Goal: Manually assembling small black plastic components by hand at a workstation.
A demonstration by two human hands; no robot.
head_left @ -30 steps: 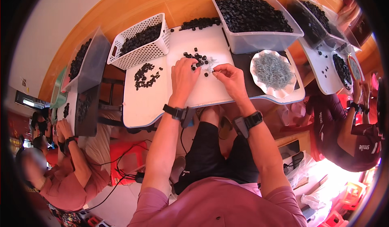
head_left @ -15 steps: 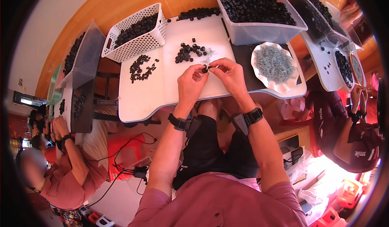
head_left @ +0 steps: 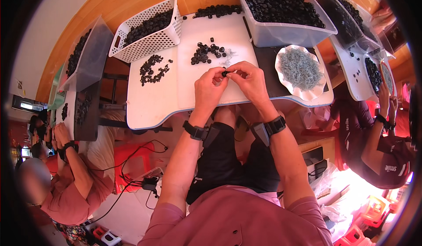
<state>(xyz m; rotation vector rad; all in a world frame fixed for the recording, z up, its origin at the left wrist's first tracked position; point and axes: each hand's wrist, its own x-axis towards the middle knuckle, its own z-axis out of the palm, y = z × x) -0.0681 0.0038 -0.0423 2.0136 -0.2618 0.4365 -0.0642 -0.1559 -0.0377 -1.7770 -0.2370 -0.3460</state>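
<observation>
My left hand (head_left: pixel 210 87) and my right hand (head_left: pixel 248 80) meet above the near edge of the white table (head_left: pixel 176 96), fingertips pinching one small black ring-shaped part (head_left: pixel 225 73) between them. Just beyond the hands lies a loose pile of the same black parts (head_left: pixel 204 52) with a few thin metal pins (head_left: pixel 228 59) beside it. A second pile of black parts (head_left: pixel 151 69) sits further left on the table. Both wrists wear black bands.
A white perforated basket (head_left: pixel 147 30) and a clear tub (head_left: pixel 281 8), both full of black parts, stand at the back. A white dish of metal pins (head_left: pixel 301 70) sits right. Other people work at left (head_left: pixel 57 175) and right (head_left: pixel 378 131). Cables lie on the floor.
My hands have drawn back from the pile toward the table's near edge and come together on one black part. The view has shifted a little.
</observation>
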